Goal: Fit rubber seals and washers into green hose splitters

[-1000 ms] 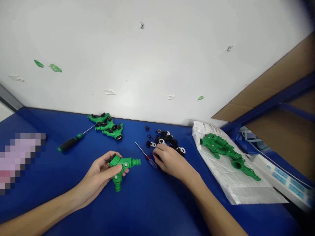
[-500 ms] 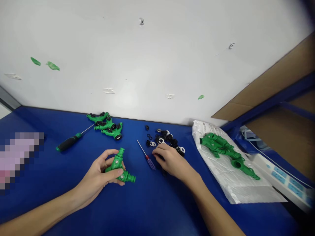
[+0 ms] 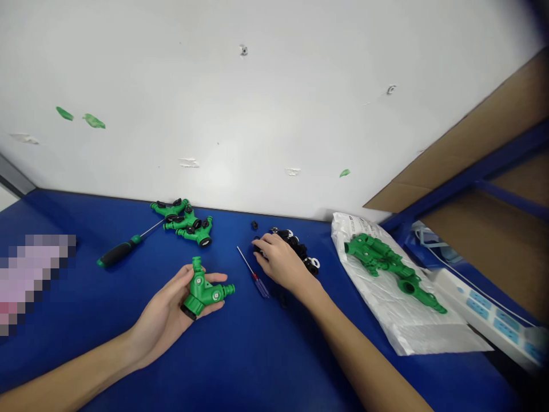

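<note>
Green Y-connector [image 3: 201, 289] gripped in left hand [image 3: 171, 312], lower centre of frame, just above worktop [image 3: 257, 355]. Right hand [image 3: 278, 263] curled over black parts pile [image 3: 306, 257], centre; pinch contents not discernible. Connector best held steady, port accessible.

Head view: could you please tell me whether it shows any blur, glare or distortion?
Head view: even light, no harsh glare; a pixelated block sits at the left edge; right corners darken; the green fitting in the left hand is sharp.

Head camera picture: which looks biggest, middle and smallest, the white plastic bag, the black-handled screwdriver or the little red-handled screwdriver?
1. White plastic bag
2. Black-handled screwdriver
3. Little red-handled screwdriver
</note>
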The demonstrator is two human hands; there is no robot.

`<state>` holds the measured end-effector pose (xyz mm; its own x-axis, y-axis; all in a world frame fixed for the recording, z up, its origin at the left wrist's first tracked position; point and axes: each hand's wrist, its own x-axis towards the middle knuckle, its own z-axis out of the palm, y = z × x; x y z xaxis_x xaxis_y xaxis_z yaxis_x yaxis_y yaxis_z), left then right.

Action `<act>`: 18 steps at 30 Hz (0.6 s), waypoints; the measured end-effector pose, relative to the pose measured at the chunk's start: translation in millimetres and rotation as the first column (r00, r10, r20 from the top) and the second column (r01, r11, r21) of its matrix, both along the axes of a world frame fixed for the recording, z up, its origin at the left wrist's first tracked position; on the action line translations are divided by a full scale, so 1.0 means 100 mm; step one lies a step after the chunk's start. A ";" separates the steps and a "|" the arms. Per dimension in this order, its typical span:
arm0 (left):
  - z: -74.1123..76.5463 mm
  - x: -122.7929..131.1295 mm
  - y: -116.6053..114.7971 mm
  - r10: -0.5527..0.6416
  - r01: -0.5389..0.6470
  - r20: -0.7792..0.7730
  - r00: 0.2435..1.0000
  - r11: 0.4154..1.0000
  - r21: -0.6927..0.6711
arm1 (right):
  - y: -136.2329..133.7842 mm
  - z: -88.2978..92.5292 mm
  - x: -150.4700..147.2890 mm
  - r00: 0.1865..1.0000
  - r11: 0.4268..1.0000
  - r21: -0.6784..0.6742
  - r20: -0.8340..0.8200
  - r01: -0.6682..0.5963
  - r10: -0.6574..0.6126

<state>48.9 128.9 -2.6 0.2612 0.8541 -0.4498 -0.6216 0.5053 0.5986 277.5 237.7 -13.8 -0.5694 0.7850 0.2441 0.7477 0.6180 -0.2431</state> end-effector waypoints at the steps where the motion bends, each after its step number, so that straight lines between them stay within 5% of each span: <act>1: 0.00 0.00 0.00 0.004 -0.004 0.017 1.000 1.000 0.001 | -0.01 0.01 0.00 1.000 1.000 0.001 -0.030 0.000 0.000; 6: 0.02 0.00 -0.01 0.004 -0.006 0.083 0.997 1.000 0.027 | -0.19 0.10 0.04 0.937 0.997 -0.077 -0.346 0.021 -0.046; 11: -0.02 0.03 -0.03 0.021 -0.022 0.089 0.996 1.000 0.012 | -0.50 0.18 -0.18 0.658 0.934 -0.264 -0.751 -0.240 -0.043; 15: -0.10 0.08 -0.07 0.026 -0.030 0.110 0.994 0.999 0.035 | -0.73 0.12 -0.45 0.492 0.854 -0.350 -0.861 -0.386 -0.130; 18: -0.13 0.11 -0.12 0.002 -0.008 0.120 0.993 0.999 0.053 | -0.81 0.06 -0.56 0.516 0.878 -0.333 -0.848 -0.343 -0.120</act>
<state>60.1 117.2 -15.8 0.3064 0.8774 -0.3691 -0.6929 0.4714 0.5455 221.1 157.0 -7.7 -0.3714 0.8707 0.3225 -0.0172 0.3408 -0.9400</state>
